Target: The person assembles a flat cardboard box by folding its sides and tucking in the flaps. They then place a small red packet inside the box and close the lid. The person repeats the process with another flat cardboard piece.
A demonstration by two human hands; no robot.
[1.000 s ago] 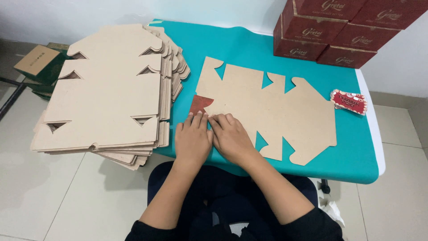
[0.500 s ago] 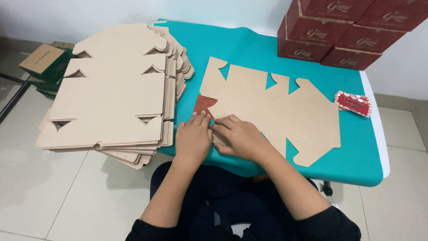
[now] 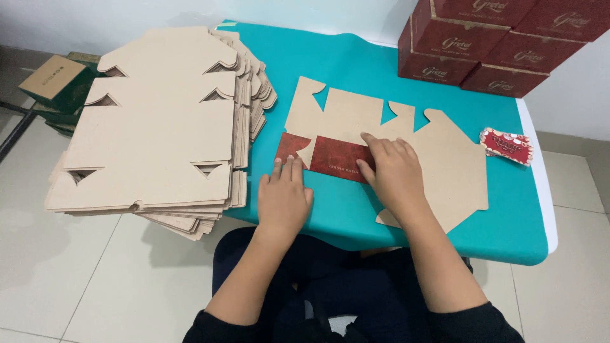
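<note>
Under both hands' flat, spread fingers lies the folded red flap [image 3: 333, 159] of the die-cut cardboard blank [image 3: 406, 143]; left hand [image 3: 283, 200] pins its near edge, right hand [image 3: 394, 174] should press evenly along the crease.

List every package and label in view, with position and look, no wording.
Flat brown cardboard box blank: on the teal table, one flap folded to show red print, under both hands.
Stack of brown blanks: left.
Dark red rectangular boxes: stacked far right.
Small red patterned label: right edge.
Green box: floor, far left.
</note>
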